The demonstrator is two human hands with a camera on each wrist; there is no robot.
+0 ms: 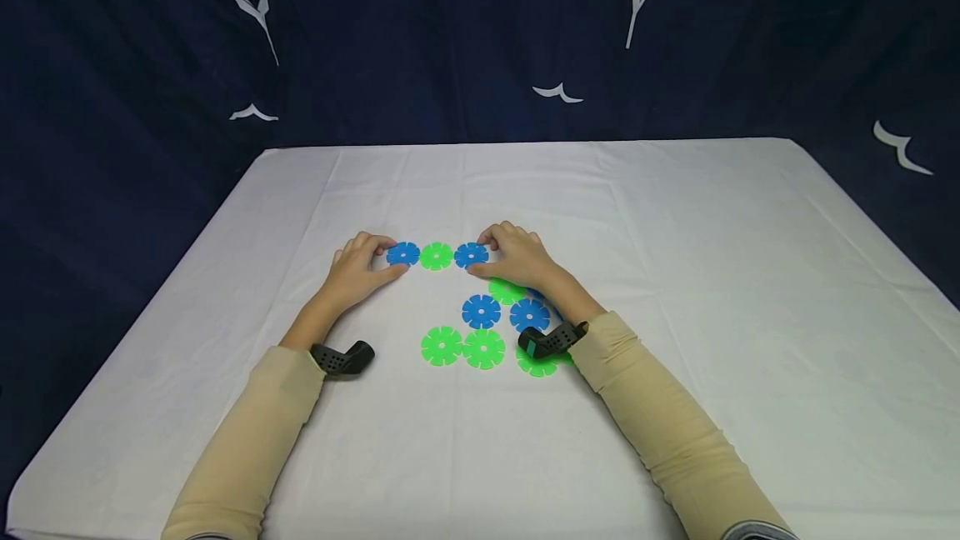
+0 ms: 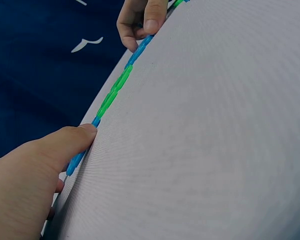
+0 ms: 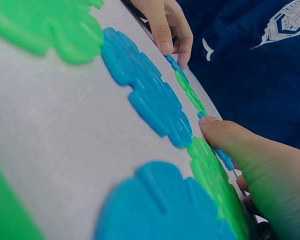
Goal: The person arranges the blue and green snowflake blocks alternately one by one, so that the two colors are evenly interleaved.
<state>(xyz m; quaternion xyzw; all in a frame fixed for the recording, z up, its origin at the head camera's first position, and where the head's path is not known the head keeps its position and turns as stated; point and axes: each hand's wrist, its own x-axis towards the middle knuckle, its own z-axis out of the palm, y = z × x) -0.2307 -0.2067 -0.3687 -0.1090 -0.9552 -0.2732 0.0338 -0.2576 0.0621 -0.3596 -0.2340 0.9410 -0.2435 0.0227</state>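
Three notched, flower-shaped plastic discs lie in a row on the white-covered table. In the head view they run from a blue disc [image 1: 403, 254] at the left, through a green disc [image 1: 437, 257], to another blue disc [image 1: 471, 254] at the right. My left hand [image 1: 351, 275] holds the left blue disc at its outer side between thumb and fingers. With thumb and fingers on opposite edges, my right hand [image 1: 522, 257] grips the right blue disc. Both wrist views show the row edge-on, low at the tabletop, with neighbouring discs meeting at their rims.
Nearer me are loose discs: a green one [image 1: 506, 292] partly under my right hand, two blue ones [image 1: 481, 312], and several green ones [image 1: 442, 346]. My right forearm and its wrist camera [image 1: 552, 340] cover some. A dark blue curtain [image 1: 450, 40] hangs behind the table [image 1: 225, 290].
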